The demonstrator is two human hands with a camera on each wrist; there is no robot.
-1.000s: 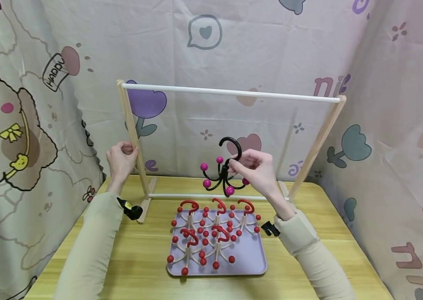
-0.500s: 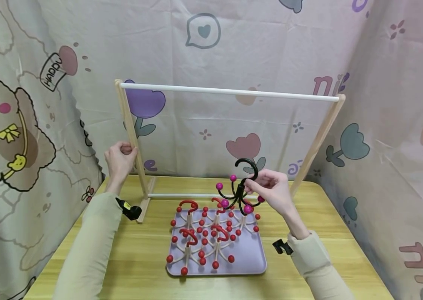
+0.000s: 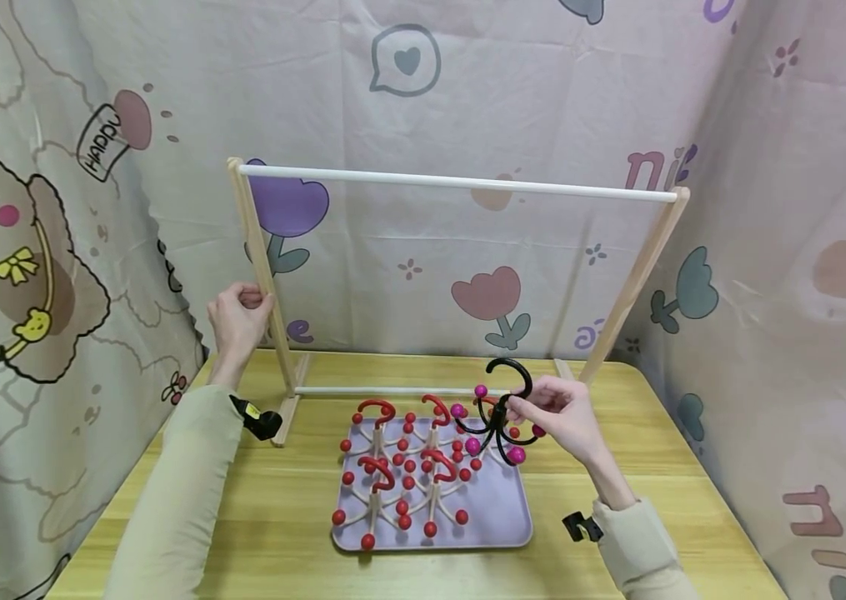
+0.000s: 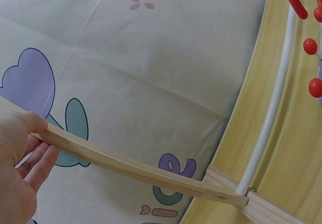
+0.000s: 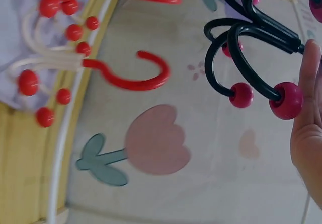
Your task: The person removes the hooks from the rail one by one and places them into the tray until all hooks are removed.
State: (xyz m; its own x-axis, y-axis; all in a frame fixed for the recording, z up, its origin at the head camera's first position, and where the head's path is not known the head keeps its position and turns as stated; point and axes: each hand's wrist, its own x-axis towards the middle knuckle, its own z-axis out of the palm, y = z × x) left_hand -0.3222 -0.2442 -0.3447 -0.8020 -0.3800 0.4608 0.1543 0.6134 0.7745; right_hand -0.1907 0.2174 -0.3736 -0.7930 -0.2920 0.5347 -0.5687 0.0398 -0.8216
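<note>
My right hand (image 3: 561, 417) pinches a black multi-arm hook hanger (image 3: 496, 417) tipped with magenta balls, holding it low over the right back corner of the lilac tray (image 3: 501, 523). The same black hanger (image 5: 256, 27) fills the top right of the right wrist view, beside my fingers (image 5: 308, 108). Several cream hangers with red hooks and red balls (image 3: 407, 467) lie in the tray. My left hand (image 3: 238, 321) grips the left wooden post (image 3: 261, 267) of the small clothes rack; that post (image 4: 126, 163) crosses the left wrist view under my thumb.
The rack's white top rail (image 3: 460, 183) spans bare between both posts, and a lower white rail (image 3: 377, 390) runs along the wooden table (image 3: 280, 500). Patterned fabric curtains (image 3: 783, 208) close in the back and both sides.
My right hand has brought the black hanger down and to the right, from mid-air beneath the rail to just above the tray. The left hand has stayed on the post.
</note>
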